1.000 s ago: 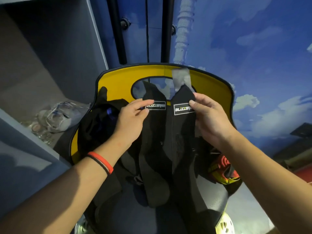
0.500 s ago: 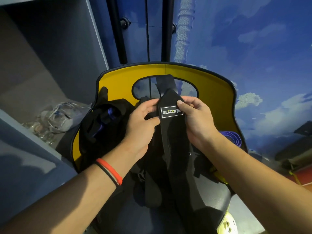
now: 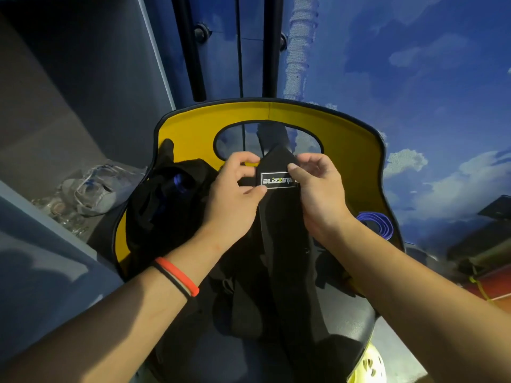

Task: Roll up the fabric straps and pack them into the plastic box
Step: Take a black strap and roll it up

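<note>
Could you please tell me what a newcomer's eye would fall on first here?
The bright yellow seat back fills the middle of the view. In front of it, the left hand and right hand pinch the labelled top of a black strap. A blue coil lies at the seat's right edge.

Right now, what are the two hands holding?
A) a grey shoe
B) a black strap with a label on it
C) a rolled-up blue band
B: the left hand and the right hand both pinch the top of the black strap, either side of its label.
</note>
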The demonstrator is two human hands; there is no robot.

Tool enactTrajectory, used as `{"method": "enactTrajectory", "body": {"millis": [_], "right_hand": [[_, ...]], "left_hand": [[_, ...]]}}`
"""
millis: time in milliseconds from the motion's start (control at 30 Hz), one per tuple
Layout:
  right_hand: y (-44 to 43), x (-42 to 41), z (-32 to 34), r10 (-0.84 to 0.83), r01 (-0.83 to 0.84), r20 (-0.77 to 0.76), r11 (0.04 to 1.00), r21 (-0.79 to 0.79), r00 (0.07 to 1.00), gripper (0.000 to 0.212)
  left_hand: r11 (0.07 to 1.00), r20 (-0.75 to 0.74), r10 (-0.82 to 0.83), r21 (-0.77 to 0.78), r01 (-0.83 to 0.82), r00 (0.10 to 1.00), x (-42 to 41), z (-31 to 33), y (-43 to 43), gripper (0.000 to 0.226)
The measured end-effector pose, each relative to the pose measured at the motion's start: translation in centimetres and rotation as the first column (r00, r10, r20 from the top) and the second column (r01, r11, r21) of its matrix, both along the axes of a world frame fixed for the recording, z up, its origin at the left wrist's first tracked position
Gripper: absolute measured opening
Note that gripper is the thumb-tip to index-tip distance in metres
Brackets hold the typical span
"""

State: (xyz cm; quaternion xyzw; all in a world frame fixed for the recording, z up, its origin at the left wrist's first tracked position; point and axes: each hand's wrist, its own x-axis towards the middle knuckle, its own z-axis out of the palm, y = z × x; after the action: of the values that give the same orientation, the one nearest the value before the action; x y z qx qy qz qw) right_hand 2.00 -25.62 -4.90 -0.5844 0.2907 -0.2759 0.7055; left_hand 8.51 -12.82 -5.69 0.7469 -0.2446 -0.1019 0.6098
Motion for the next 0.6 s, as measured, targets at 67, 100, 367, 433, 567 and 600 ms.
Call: {"method": "enactTrajectory", "body": {"millis": [67, 100, 367, 433, 567, 600], "right_hand": [[0.0, -0.3, 0.2, 0.094, -0.1, -0.062, 0.988, -0.115, 0.994, 0.026], [0.1, -0.6, 0.2, 0.165, -0.182, -0.121, 0.971, -0.152, 0.979, 0.03], [0.3, -2.1, -1.9, 0.4, -0.474, -0.397, 0.874, -0.105, 0.826, 0.019], [0.3, -2.1, -1.6, 0.332, -0.422, -0.384, 0.889, -0.18, 0.862, 0.019], [0.2, -2.2, -1.1, 0.241, -0.325, -0.326, 0.916, -0.235, 0.914, 0.03], [0.3, -2.3, -1.0, 0.241, -0.324, -0.318, 0.914, -0.243, 0.917, 0.032]], "left_hand": [[0.999, -0.018, 0.01, -0.03, -0.011, 1.0, 0.5, 0.4, 0.2, 0.041], [0.998, -0.04, 0.021, -0.05, -0.023, 0.999, 0.8, 0.5, 0.4, 0.039], [0.996, -0.276, -0.017, -0.09, -0.008, 0.961, 2.9, 0.6, 1.0, 0.03], [0.996, -0.286, -0.084, -0.059, 0.07, 0.955, 3.4, 0.8, 1.0, 0.039], [0.958, -0.289, -0.253, 0.06, 0.281, 0.923, 3.1, 1.1, 0.7, 0.077], [0.953, -0.276, -0.26, 0.079, 0.291, 0.926, 2.9, 1.1, 0.5, 0.082]]}}
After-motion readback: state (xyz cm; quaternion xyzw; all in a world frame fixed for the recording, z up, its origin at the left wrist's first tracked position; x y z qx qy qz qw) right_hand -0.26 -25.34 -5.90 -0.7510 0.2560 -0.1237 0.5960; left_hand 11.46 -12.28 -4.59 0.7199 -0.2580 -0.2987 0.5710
